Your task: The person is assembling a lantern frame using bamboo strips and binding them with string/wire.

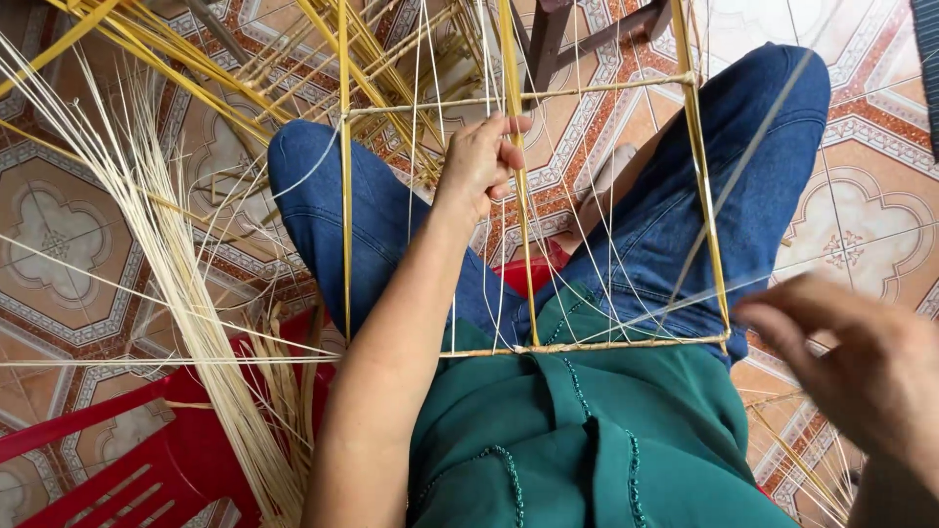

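A rectangular frame of yellow bamboo sticks (pixel 344 225) rests across my lap, over blue jeans and a green top. My left hand (pixel 481 162) reaches forward and is closed around the frame's middle upright stick (pixel 521 244) near its top crossbar. My right hand (pixel 866 367), blurred at the lower right, pinches a thin pale strand (pixel 675 298) that runs left toward the frame's lower bar. Several thin pale strands are strung across the frame.
A bundle of long pale reeds (pixel 186 284) lies on the patterned tile floor at left. A red plastic chair (pixel 147 460) sits at the lower left. More bamboo frames (pixel 293 59) lie ahead, with dark wooden legs (pixel 548 39) beyond.
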